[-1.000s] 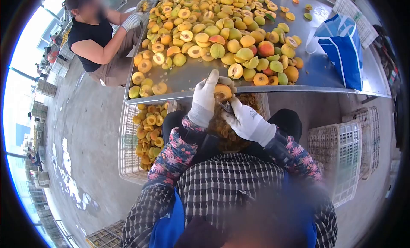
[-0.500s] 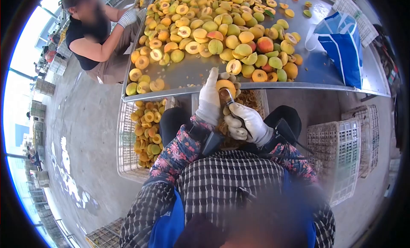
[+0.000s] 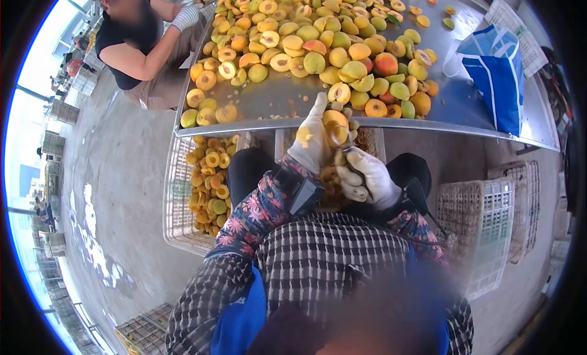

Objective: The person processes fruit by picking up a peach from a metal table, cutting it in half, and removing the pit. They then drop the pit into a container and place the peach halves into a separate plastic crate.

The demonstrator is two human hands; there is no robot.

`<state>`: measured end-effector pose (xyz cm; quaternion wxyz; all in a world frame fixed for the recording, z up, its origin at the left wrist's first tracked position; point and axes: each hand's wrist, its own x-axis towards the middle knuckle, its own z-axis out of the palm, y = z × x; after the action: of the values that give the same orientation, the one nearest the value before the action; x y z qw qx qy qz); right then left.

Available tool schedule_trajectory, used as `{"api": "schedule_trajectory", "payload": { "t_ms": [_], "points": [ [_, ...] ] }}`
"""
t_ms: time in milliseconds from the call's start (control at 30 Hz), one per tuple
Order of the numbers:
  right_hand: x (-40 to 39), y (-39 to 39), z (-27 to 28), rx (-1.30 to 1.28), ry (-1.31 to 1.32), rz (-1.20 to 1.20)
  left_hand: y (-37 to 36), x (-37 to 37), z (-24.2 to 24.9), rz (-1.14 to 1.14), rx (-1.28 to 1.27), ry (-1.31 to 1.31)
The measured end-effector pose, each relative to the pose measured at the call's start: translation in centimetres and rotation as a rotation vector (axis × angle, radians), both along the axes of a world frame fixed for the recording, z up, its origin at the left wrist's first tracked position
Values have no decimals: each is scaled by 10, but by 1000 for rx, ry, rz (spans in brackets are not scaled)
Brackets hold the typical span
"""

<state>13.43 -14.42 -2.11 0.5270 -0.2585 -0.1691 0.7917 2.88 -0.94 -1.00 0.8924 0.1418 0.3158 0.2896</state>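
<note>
Two white crates, one blue bag, and perhaps eighty-odd peaches on one table.

Gloved left hand gripping a halved peach at the metal table's near edge, gloved right hand just below clutching a small tool, peach heap across the table, crate of halves underneath, blue bag at the right edge.
</note>
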Motion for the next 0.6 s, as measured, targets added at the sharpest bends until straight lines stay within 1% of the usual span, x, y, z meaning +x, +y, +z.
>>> {"api": "schedule_trajectory", "payload": {
  "t_ms": [33,67,167,200,267,300,333,367,433,500,533,567,600],
  "points": [
    [7,-2,-1,20,-54,-43,7,1,-5,-2,4,-36],
    [12,-3,-1,-47,-195,-64,8,-3,-11,5,204,58],
    [20,1,-10,-38,-343,-260,11,-4,-26,-40,276,116],
    [29,4,-17,-6,-440,-250,11,-6,-31,-115,157,26],
    [26,21,-29,156,-959,-465,1,-5,-34,-119,126,-69],
    [27,25,-31,177,-1183,-470,-2,-4,-35,-125,111,-116],
    [28,29,-34,184,-1411,-476,-2,-2,-33,-140,23,-148],
    [25,34,-45,226,-1243,-510,-4,0,-32,-190,160,-160],
    [26,33,-34,240,-1377,-510,-11,-5,-30,-264,447,-179],
    [23,34,-30,98,-1227,-521,-10,-19,-26,-370,328,-131],
    [19,39,-31,305,-1341,-656,-7,-18,-35,-401,593,-38],
    [18,28,-25,140,-1374,-655,-5,-15,-52,-432,851,64],
    [19,25,-20,106,-1395,-614,-9,-17,-66,-338,1321,376]
  ]
}}
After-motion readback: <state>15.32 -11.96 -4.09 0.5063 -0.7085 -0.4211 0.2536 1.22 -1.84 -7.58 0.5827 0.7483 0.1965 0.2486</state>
